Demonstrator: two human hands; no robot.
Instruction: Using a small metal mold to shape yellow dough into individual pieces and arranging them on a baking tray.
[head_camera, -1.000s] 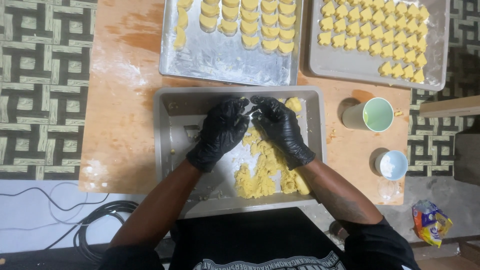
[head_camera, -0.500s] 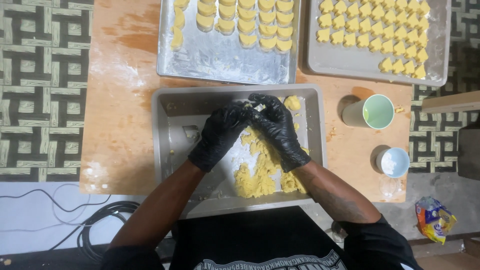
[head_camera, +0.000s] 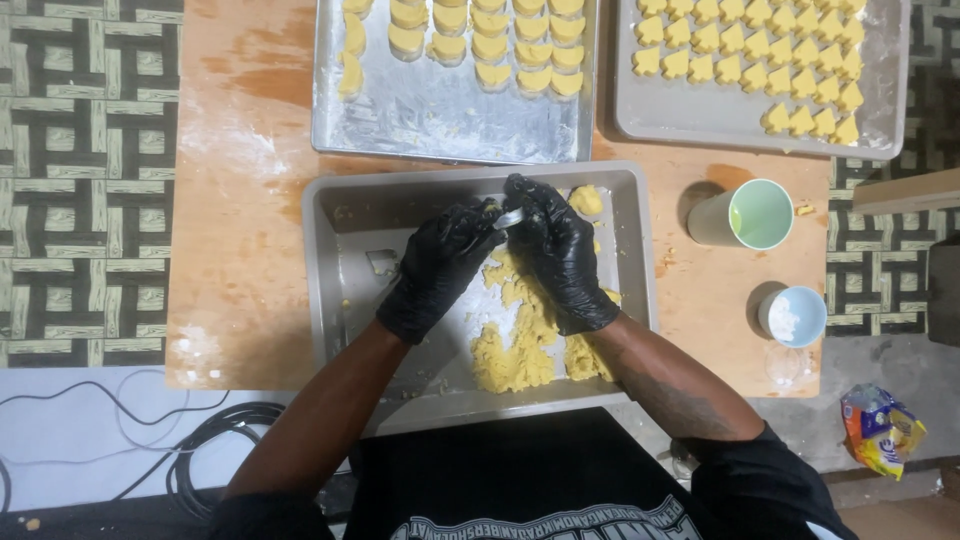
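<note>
Both my hands wear black gloves and meet over the far part of a grey baking tray (head_camera: 328, 215). My left hand (head_camera: 437, 268) and my right hand (head_camera: 560, 255) pinch a small shiny metal cutter (head_camera: 508, 217) between their fingertips, with a bit of yellow dough at it. A ragged sheet of yellow dough (head_camera: 515, 345) lies in the tray under my right wrist. A small lump of dough (head_camera: 586, 200) sits in the tray's far right corner.
Two more trays lie at the far side of the wooden board (head_camera: 240, 250): a shiny tray (head_camera: 440, 115) with rounded dough pieces and a grey tray (head_camera: 700, 115) with several small shaped pieces. A green cup (head_camera: 755, 213) and a small blue bowl (head_camera: 792, 316) stand to the right. Cables (head_camera: 200, 430) lie near left.
Both hands have moved together toward the far edge of the tray, still joined at the cutter. The dough sheet has not moved.
</note>
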